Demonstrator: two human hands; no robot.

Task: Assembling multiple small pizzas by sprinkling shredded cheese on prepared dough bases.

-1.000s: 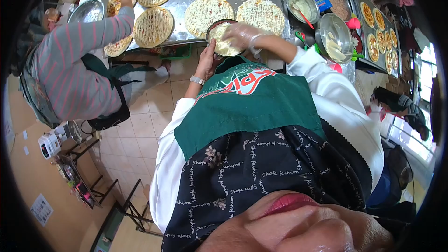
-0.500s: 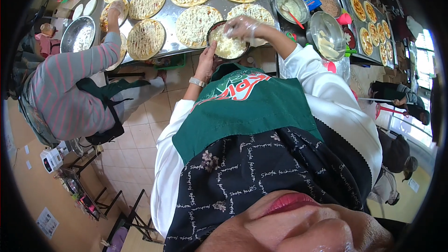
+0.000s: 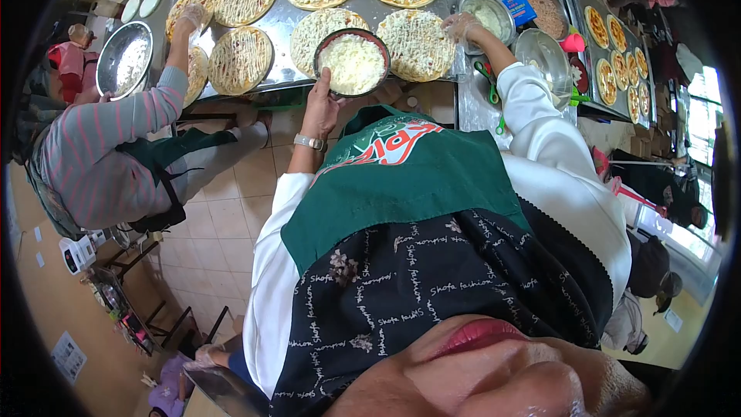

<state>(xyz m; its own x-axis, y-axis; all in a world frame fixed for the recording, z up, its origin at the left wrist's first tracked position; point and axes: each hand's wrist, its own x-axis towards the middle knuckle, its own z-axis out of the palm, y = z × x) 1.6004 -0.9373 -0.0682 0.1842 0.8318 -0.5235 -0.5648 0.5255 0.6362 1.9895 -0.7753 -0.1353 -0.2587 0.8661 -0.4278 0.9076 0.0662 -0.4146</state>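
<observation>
Head view, only one we have: our left hand grips the near-left side of the dark-rimmed bowl, thumb over the rim, fingers hidden beneath, probably to keep it level. The bowl is at the near edge of the steel table, overlapping the near-left pizza in view; can't tell if they touch. That probably keeps the white crumbles within short reach. Our gloved right hand is between the near-right pizza and the steel bowl, fingers loosely bent; can't tell if they pinch anything. Versus half a second ago: right hand has left the dark-rimmed bowl and gone right, uncovering the crumbles and the near-right pizza.
</observation>
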